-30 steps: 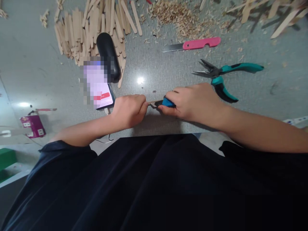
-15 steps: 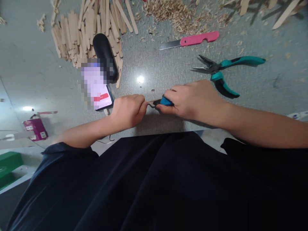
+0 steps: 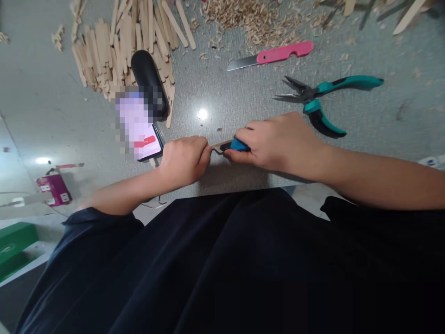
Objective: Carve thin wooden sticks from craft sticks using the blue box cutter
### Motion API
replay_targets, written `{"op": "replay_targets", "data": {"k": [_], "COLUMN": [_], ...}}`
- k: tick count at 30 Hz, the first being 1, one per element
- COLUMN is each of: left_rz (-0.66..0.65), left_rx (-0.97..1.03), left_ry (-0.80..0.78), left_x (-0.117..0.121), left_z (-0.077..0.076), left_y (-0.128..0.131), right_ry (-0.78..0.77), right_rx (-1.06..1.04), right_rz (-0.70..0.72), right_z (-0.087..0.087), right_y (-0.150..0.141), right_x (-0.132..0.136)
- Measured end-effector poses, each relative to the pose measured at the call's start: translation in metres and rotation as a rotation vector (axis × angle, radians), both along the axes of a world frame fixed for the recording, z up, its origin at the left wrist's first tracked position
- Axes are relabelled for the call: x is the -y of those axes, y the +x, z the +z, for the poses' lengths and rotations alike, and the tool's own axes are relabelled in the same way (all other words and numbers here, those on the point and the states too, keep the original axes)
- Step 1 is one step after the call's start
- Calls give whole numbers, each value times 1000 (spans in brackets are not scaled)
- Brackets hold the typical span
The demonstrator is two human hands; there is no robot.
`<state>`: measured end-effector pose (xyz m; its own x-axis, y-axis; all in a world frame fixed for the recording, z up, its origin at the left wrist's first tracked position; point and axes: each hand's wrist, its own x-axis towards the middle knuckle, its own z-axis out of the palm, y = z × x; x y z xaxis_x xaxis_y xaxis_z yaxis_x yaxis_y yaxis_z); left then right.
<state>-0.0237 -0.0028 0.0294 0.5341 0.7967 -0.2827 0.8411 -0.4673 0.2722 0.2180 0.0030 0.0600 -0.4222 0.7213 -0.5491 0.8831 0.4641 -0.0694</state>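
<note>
My left hand [image 3: 186, 157] is closed, its thumb and fingers pinching the end of a thin wooden craft stick [image 3: 222, 144]. Only a short length of the stick shows between my hands. My right hand [image 3: 274, 141] wraps around a blue-and-black handled tool [image 3: 239, 145]. From the tool's tip a thin dark bent piece [image 3: 216, 150] reaches toward my left fingertips. Most of the tool is hidden in my palm, so its exact kind cannot be told. Both hands are close together near the table's front edge.
Beyond my right hand lie open needle-nose pliers [image 3: 306, 95] and a pink-handled knife [image 3: 271, 55]. Wood shavings [image 3: 250, 23] are heaped at the back. Many craft sticks [image 3: 100, 55], a black case [image 3: 148, 79] and a phone [image 3: 149, 144] sit at left. A purple box [image 3: 54, 189] is farther left.
The view has shifted slightly, so the things on the table appear a little higher and farther left. Both hands keep nearly the same grip and place.
</note>
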Motion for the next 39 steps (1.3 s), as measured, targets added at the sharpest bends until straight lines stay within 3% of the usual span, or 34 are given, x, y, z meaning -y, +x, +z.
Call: {"op": "replay_targets", "data": {"k": [26, 39], "left_rz": [-117, -73], "left_rx": [194, 344], "left_ry": [132, -70], "left_x": [5, -9], "left_z": [-13, 0], "left_y": [-9, -9], "right_ry": [-91, -46], "right_rx": [-42, -99], "right_rz": [-42, 39], "right_z": [-3, -6], "right_y": [5, 12], "right_x": [2, -6]}}
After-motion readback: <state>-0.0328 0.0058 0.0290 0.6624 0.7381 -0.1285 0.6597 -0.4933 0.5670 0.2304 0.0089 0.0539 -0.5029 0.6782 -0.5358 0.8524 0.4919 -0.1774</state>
